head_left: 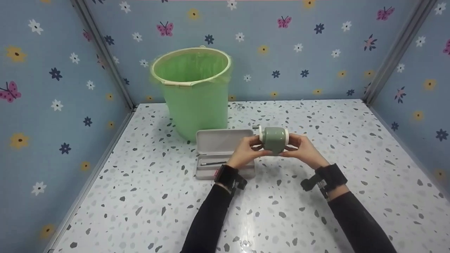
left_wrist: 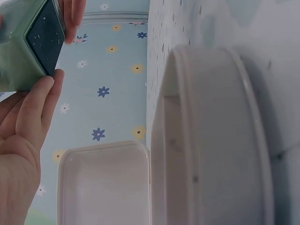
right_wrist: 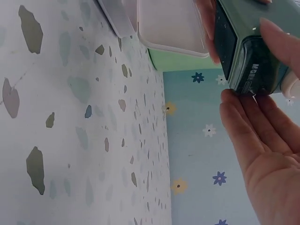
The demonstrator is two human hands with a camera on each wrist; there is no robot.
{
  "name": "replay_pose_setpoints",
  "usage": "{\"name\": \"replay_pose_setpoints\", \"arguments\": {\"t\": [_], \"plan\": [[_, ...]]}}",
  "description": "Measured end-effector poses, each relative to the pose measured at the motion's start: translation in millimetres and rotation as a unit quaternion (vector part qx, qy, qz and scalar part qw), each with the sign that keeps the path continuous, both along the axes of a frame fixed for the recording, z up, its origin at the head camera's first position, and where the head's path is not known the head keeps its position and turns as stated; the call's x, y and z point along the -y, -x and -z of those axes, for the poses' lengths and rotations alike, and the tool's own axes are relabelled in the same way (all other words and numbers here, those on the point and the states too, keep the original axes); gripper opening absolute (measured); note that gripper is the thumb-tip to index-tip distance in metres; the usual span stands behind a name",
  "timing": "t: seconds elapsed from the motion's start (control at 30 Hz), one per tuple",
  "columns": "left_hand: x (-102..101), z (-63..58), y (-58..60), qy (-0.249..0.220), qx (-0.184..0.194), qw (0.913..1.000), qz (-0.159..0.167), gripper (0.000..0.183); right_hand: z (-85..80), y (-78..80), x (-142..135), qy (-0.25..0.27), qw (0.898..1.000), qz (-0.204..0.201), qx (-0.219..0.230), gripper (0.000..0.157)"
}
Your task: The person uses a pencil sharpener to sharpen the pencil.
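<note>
A green hand-crank pencil sharpener [head_left: 275, 138] is held up off the table between both hands. Its white crank points left in the head view. My left hand [head_left: 246, 151] grips its left side, and my right hand [head_left: 304, 149] holds the right side. In the left wrist view the dark flat base of the sharpener [left_wrist: 44, 40] shows above the left fingers. White lettering is visible on the sharpener's dark part [right_wrist: 253, 70] in the right wrist view. Just below and left is an opened pencil case [head_left: 225, 140], holding a dark pencil [head_left: 212, 163]; the left forearm partly covers it.
Behind the case stands a tall green bin [head_left: 197, 109] with a liner folded over its rim. Flower-patterned panels [head_left: 263, 70] enclose the speckled white tabletop [head_left: 147, 196] at the back and sides. A small red mark [head_left: 217, 172] shows in the case beside the left wrist strap.
</note>
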State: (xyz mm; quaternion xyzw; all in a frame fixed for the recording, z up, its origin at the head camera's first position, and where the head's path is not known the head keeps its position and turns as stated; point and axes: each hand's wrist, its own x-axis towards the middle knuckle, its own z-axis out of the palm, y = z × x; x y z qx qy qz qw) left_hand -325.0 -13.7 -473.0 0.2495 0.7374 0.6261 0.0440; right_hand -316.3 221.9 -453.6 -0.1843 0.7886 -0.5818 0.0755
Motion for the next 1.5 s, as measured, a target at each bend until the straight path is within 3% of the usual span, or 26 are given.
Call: {"name": "replay_pose_setpoints", "arguments": {"t": [0.33, 0.5, 0.9, 1.23, 1.5], "plan": [[8.2, -2.7, 1.3, 0.004, 0.018, 0.9997, 0.017, 0.053, 0.0, -2.5, -4.6, -0.008, 1.0, 0.005, -0.022, 0.067], [24.2, -3.3, 4.2, -0.017, 0.051, 0.9986, -0.003, 0.055, -4.2, -3.8, -25.4, -0.013, 0.999, 0.033, -0.014, 0.064], [38.7, -4.3, 6.9, -0.021, 0.049, 0.9984, -0.021, 0.054, -24.7, -0.6, -42.8, -0.032, 0.998, 0.052, -0.025, 0.065], [35.6, 0.2, 6.7, -0.016, 0.053, 0.9985, -0.005, 0.056, -74.9, 13.3, -29.9, -0.021, 0.995, 0.063, -0.07, 0.063], [24.1, 1.2, 5.2, -0.023, 0.069, 0.9972, 0.018, 0.057, -122.1, 26.3, 16.1, 0.005, 0.99, 0.096, -0.104, 0.059]]}}
